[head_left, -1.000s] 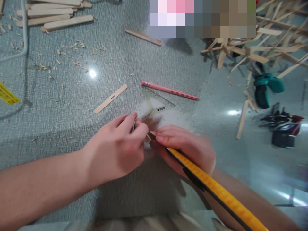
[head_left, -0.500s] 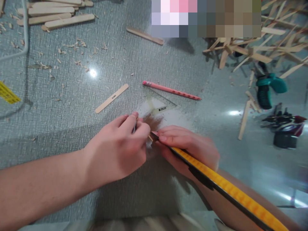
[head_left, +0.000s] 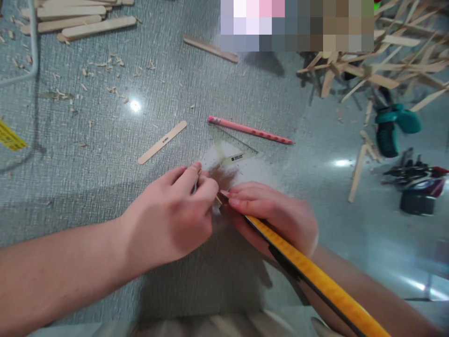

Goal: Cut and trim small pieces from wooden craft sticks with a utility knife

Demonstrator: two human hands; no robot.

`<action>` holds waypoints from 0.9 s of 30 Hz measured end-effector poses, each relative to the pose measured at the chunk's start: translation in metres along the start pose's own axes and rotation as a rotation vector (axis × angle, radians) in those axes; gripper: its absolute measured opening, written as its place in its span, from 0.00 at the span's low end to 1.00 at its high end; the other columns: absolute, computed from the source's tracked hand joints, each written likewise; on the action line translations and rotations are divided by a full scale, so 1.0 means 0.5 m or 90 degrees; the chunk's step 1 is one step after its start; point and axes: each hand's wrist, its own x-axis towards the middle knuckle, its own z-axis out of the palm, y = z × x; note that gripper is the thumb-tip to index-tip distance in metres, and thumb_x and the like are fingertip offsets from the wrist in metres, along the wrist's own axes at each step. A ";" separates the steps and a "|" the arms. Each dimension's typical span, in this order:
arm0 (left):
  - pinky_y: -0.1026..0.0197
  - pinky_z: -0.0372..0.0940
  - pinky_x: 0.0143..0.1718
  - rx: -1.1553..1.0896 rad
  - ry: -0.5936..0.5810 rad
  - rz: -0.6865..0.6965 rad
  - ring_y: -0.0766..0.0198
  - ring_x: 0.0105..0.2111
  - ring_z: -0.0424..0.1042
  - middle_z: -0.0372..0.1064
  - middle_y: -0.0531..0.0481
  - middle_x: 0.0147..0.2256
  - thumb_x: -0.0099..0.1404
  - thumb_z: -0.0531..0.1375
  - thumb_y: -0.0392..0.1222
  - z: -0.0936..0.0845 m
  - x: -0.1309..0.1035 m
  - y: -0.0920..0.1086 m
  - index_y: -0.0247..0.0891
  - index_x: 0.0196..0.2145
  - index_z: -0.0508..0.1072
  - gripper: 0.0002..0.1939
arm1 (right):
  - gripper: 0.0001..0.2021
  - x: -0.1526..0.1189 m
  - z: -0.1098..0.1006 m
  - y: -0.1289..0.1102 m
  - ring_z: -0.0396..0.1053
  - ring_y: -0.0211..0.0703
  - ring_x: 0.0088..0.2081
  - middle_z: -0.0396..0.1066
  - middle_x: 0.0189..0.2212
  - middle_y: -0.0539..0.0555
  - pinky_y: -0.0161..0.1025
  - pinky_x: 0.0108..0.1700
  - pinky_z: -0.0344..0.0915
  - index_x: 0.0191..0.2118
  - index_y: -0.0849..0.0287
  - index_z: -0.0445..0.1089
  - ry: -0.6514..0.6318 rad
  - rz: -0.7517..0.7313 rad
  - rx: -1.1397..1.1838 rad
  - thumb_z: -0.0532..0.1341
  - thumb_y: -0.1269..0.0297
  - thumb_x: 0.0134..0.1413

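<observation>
Pinching a thin wooden strip [head_left: 218,200] at its three o'clock, the left hand [head_left: 178,206] curls tight; the right hand [head_left: 280,215] grips a yellow-backed tool [head_left: 315,276] angled toward four. The strip looks light, stiff, snappable: best held near the tool.

Both hands just beyond the table's [head_left: 87,201] near edge, close together. Left hand [head_left: 178,210] back up, fingers curled in a tight pinch, wrist about straight. Left forearm [head_left: 63,271] bare, slanting away from near edge. Right hand [head_left: 278,213] closed, fingers bunched, tips toward left hand. Right forearm [head_left: 361,286] bare, partly hidden.
</observation>
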 end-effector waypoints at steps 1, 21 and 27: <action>0.52 0.74 0.47 0.001 -0.006 0.001 0.50 0.43 0.78 0.77 0.40 0.40 0.67 0.56 0.29 0.000 0.000 -0.001 0.29 0.37 0.80 0.12 | 0.13 0.000 -0.001 -0.001 0.80 0.44 0.34 0.79 0.32 0.51 0.41 0.39 0.81 0.44 0.53 0.72 -0.002 -0.002 0.001 0.64 0.78 0.57; 0.54 0.75 0.47 -0.003 -0.013 0.009 0.52 0.42 0.78 0.78 0.41 0.40 0.65 0.55 0.28 -0.005 0.005 0.000 0.30 0.36 0.81 0.14 | 0.16 -0.007 0.003 0.006 0.80 0.45 0.36 0.79 0.34 0.52 0.43 0.40 0.81 0.48 0.51 0.72 -0.002 0.008 0.027 0.63 0.78 0.58; 0.53 0.75 0.45 -0.007 -0.007 0.001 0.50 0.42 0.78 0.77 0.41 0.40 0.67 0.55 0.29 -0.004 0.003 -0.003 0.30 0.35 0.80 0.13 | 0.13 -0.003 0.001 0.002 0.78 0.44 0.35 0.78 0.32 0.51 0.41 0.38 0.79 0.45 0.53 0.72 -0.016 -0.009 0.022 0.64 0.77 0.58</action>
